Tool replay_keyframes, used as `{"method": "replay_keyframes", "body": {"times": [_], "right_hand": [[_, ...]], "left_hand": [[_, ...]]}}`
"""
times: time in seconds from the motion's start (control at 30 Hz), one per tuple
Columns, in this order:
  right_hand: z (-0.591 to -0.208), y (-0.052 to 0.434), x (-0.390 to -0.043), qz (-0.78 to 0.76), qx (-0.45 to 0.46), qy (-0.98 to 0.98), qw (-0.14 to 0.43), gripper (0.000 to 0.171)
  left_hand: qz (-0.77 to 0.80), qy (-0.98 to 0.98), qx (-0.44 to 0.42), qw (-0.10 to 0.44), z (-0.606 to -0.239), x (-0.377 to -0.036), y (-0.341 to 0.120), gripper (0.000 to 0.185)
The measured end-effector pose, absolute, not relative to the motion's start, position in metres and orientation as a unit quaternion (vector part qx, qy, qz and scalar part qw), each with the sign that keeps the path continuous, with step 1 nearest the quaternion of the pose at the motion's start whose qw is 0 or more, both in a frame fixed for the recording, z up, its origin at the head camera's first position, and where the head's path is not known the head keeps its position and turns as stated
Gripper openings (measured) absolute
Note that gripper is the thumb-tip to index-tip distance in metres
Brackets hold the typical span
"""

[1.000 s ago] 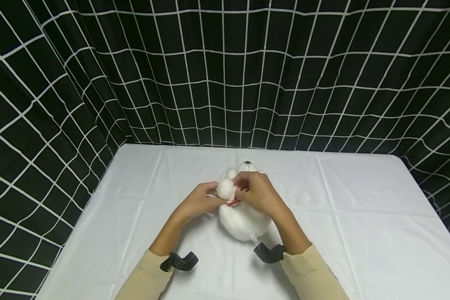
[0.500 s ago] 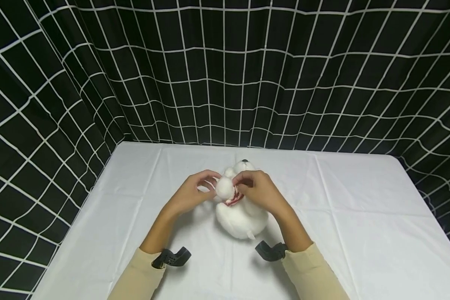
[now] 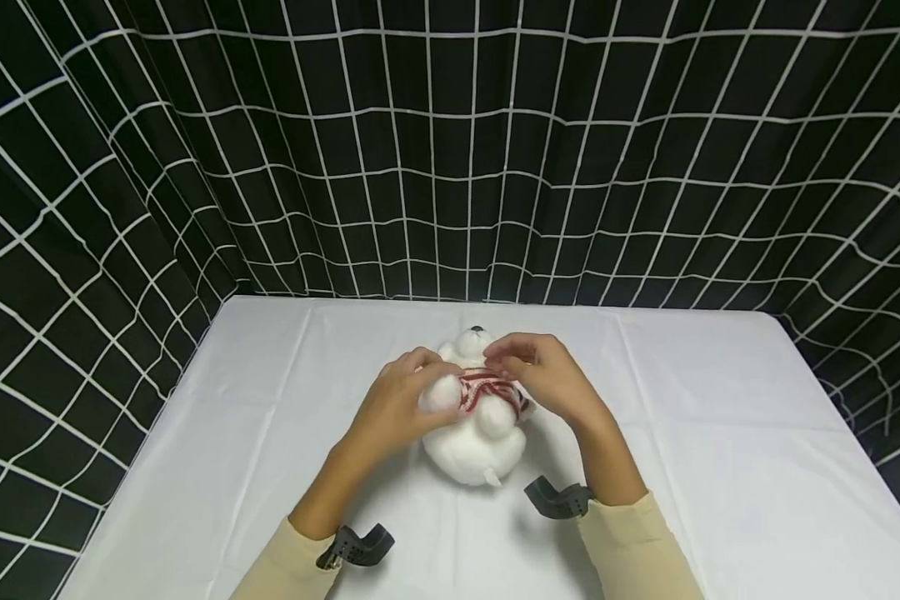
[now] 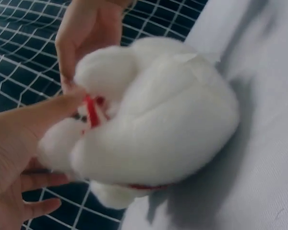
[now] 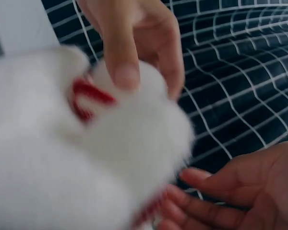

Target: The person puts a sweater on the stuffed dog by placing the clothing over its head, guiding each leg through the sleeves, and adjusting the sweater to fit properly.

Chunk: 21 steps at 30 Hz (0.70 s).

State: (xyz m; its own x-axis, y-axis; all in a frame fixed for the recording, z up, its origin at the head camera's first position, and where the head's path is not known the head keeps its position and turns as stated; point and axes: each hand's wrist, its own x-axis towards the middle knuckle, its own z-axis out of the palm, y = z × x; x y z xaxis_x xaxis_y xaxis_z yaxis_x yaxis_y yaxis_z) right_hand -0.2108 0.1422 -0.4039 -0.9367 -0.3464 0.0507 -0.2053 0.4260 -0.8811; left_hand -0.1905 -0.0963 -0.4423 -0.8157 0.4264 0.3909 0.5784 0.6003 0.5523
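Two hands flank the plush toy before a checked curtain.

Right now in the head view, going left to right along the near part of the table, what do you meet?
Left wrist strap → left hand → white plush toy with its red-striped garment → right hand → right wrist strap, all on the white tablecloth.
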Motion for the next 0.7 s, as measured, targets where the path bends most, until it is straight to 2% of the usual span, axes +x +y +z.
{"method": "replay_keyframes", "body": {"times": [0.17, 0.27, 0.33, 0.53, 0.7], "right_hand": [[-0.405, 0.154, -0.202, -0.416, -0.205, 0.884, 0.060, 0.011], [-0.410, 0.154, -0.196, -0.392, -0.249, 0.883, 0.060, 0.009], [-0.413, 0.151, -0.193, -0.379, -0.256, 0.888, 0.042, 0.009], [-0.419, 0.144, -0.189, -0.397, -0.213, 0.893, -0.023, 0.013], [-0.411, 0.143, -0.182, -0.460, -0.184, 0.868, -0.013, 0.012]], "left_hand": [[-0.303, -0.898, -0.292, 0.129, -0.446, -0.185, -0.096, 0.050], [-0.299, -0.899, -0.290, 0.136, -0.447, -0.185, -0.095, 0.051], [-0.306, -0.897, -0.292, 0.131, -0.446, -0.185, -0.093, 0.053], [-0.327, -0.891, -0.295, 0.113, -0.439, -0.191, -0.077, 0.050], [-0.338, -0.898, -0.258, 0.109, -0.435, -0.193, -0.064, 0.046]]}}
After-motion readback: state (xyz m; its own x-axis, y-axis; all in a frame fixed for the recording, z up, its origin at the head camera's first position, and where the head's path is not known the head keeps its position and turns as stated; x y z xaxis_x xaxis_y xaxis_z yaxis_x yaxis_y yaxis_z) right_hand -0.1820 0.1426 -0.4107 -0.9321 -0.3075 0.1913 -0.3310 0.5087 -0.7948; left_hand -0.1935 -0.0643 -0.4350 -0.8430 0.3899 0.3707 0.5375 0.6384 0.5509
